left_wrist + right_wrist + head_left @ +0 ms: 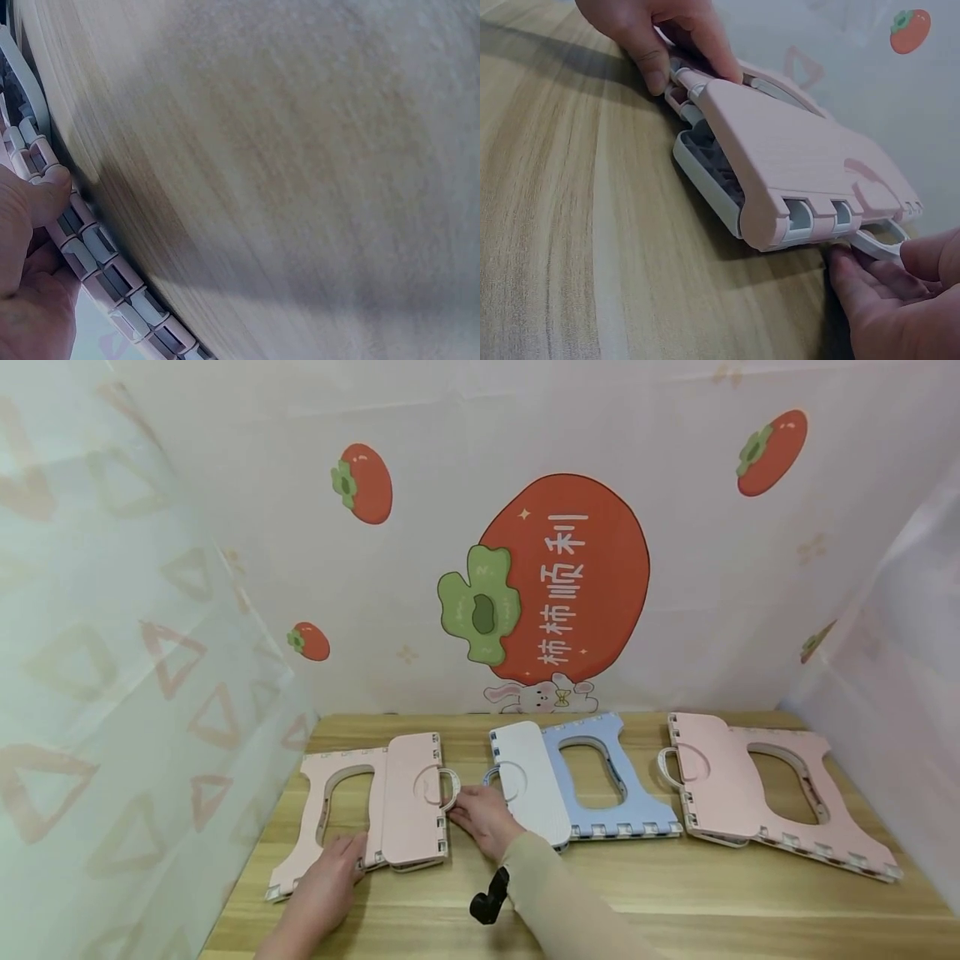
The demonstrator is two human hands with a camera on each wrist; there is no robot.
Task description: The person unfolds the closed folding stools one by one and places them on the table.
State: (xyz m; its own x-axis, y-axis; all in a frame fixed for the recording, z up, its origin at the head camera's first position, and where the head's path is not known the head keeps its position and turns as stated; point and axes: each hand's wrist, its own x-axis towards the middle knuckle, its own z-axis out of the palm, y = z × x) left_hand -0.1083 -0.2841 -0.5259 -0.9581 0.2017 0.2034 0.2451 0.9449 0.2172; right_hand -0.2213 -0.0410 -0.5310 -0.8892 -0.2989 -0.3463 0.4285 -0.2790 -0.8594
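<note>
A pink folding step stool (408, 818), folded flat, is at the left of the table in the head view. My left hand (330, 877) grips its near hinged edge, with the thumb (54, 191) on the side facing me in the left wrist view. At its right end my right hand (483, 818) pinches the small white loop handle (874, 246), thumb above and fingers beneath. Dark ribbing shows under the pink top panel in the right wrist view. Just right of that hand lies a folded blue-and-white step stool (532, 785).
A second pink folded stool (720, 777) lies at the right of the wooden table (675, 902). Behind the table hangs a white cloth (697, 635) printed with persimmons, and more cloth closes both sides. A black strap piece (491, 897) is at my right wrist.
</note>
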